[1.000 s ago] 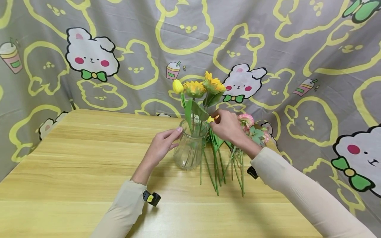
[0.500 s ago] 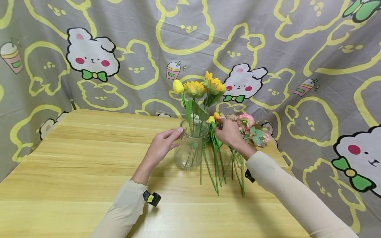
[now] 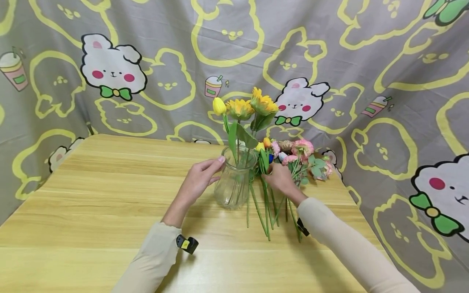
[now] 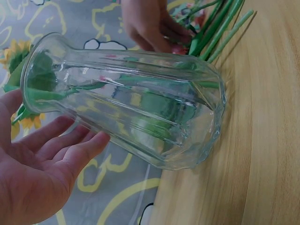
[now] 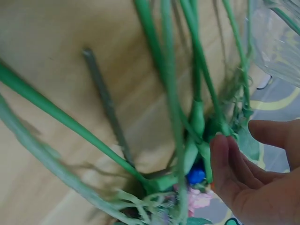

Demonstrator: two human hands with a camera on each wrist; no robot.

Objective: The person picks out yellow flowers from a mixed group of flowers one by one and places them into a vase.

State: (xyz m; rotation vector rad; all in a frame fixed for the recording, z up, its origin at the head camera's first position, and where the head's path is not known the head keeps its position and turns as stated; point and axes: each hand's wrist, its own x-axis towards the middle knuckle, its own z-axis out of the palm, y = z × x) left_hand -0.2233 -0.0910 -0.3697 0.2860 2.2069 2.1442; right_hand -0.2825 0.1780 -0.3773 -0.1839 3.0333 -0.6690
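A clear glass vase (image 3: 231, 191) stands upright on the table, holding a yellow tulip (image 3: 219, 106) and two yellow sunflowers (image 3: 239, 109). My left hand (image 3: 198, 179) is at its left side, thumb by the rim and fingers extended along the glass (image 4: 126, 103). Right of the vase, my right hand (image 3: 281, 179) reaches among the green stems (image 3: 266, 211) of lying artificial flowers. In the right wrist view its thumb and fingertips are apart, right beside a green stem (image 5: 206, 89). A yellow tulip (image 3: 259, 147), an orange tulip (image 3: 267, 142) and a blue bud (image 3: 271, 158) lie above that hand.
Pink flowers (image 3: 302, 148) with grey-green leaves (image 3: 316, 163) lie at the right of the wooden table (image 3: 110, 203). Behind the table hangs a grey curtain (image 3: 165, 40) with yellow outlines and white rabbits. A black wrist camera (image 3: 187, 244) sits on the left sleeve.
My right hand has left the yellow and orange tulip heads and moved down toward the stems, uncovering those tulips, the blue bud and pink blossoms. My left hand and the vase have stayed put.
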